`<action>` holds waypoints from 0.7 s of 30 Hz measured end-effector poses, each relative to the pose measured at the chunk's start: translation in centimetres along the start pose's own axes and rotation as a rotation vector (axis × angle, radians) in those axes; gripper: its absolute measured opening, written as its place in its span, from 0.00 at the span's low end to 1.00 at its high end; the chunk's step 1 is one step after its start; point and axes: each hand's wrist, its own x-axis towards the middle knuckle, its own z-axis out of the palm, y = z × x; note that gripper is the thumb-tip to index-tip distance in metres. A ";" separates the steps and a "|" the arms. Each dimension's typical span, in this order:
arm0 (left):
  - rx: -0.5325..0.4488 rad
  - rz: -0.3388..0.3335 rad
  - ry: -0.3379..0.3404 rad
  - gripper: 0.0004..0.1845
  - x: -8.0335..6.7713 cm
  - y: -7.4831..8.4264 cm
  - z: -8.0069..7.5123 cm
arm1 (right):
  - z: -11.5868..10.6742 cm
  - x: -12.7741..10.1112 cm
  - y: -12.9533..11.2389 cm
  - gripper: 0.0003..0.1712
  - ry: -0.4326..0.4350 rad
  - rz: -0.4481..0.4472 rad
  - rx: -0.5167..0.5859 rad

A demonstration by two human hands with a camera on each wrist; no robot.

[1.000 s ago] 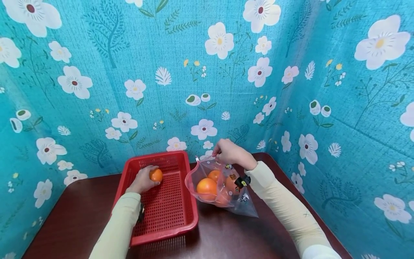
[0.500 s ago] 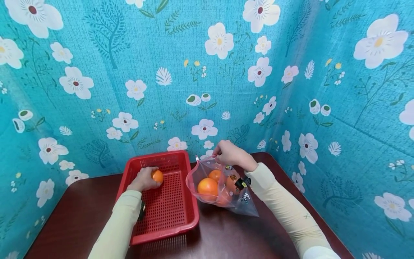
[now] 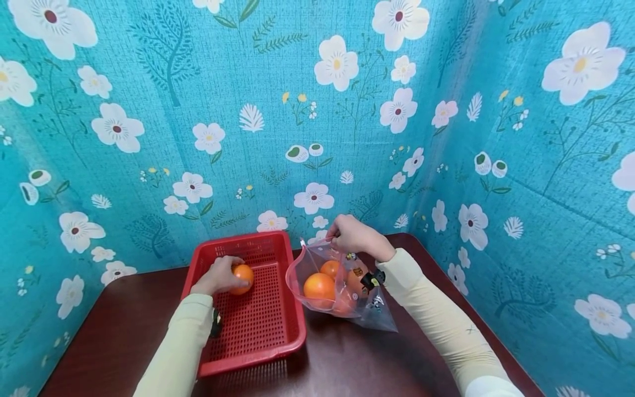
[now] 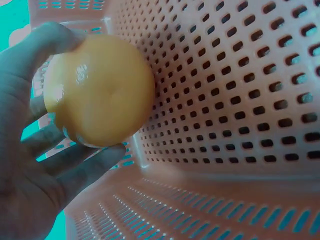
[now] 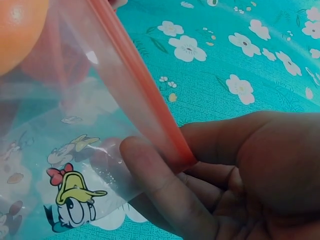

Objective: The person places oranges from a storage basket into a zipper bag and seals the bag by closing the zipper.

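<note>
An orange (image 3: 243, 279) sits within the left part of the red basket, my left hand (image 3: 223, 275) around its left side. In the left wrist view, the thumb lies along the top of the orange (image 4: 105, 90) while the fingers (image 4: 90, 172) curve beneath it. To the right, my right hand (image 3: 353, 237) pinches the rim of a clear zip bag (image 3: 374, 317), holding its mouth apart. Several oranges (image 3: 319, 288) lie in the bag. The right wrist view shows thumb and fingers gripping the bag's red zip strip (image 5: 145, 85), above printed cartoon figures.
The red perforated basket (image 3: 297, 325) stands on a dark brown table (image 3: 347, 364), close beside the bag. Behind and to the right hangs a blue floral cloth (image 3: 278, 165).
The orange at my left hand shifts a little right and down, and more of it shows past the fingers. My left hand moves slightly left; the right hand and bag barely move.
</note>
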 end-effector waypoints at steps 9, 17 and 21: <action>-0.006 0.070 0.045 0.39 -0.4 0.2 -0.8 | -0.1 -0.2 -0.3 0.08 0.006 -0.016 -0.013; -0.057 0.140 0.066 0.40 -0.7 1.4 -1.2 | -0.1 -0.5 -0.7 0.13 0.016 -0.035 -0.018; -0.072 0.161 0.085 0.42 -1.1 2.5 -1.4 | -0.1 -0.6 -0.7 0.14 0.016 -0.034 -0.023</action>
